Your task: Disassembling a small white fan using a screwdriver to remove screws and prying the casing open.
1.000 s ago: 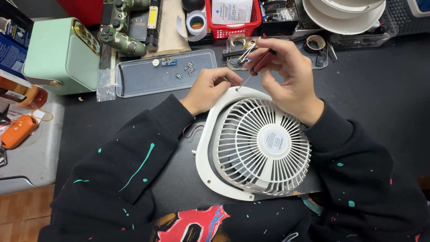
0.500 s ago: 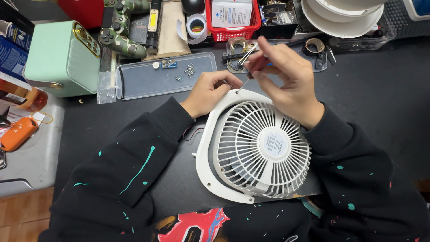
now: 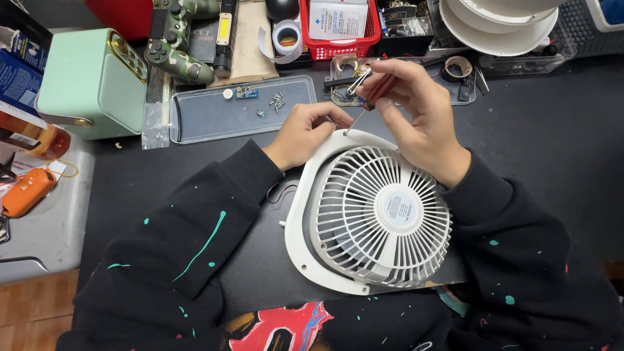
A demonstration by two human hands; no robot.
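A white fan housing (image 3: pixel 305 214) with a round slatted grille (image 3: pixel 380 218) lies flat on the black table in front of me. My left hand (image 3: pixel 305 133) grips the housing's upper left rim. My right hand (image 3: pixel 416 110) holds a small red-handled screwdriver (image 3: pixel 372 97), its thin tip touching the top rim of the housing right beside my left fingers. Thin red and black wires (image 3: pixel 281 190) stick out from under the housing's left side.
A clear tray (image 3: pixel 201 120) with several loose screws and a small blue board lies behind my left hand. A mint green box (image 3: pixel 91 81), a camouflage game controller (image 3: pixel 172 49), a tape roll (image 3: pixel 287 36), a red basket (image 3: pixel 338 47) and white fan parts (image 3: pixel 497 29) line the back.
The screwdriver has tilted and its tip has come down onto the fan's top rim. My left hand stays on the rim.
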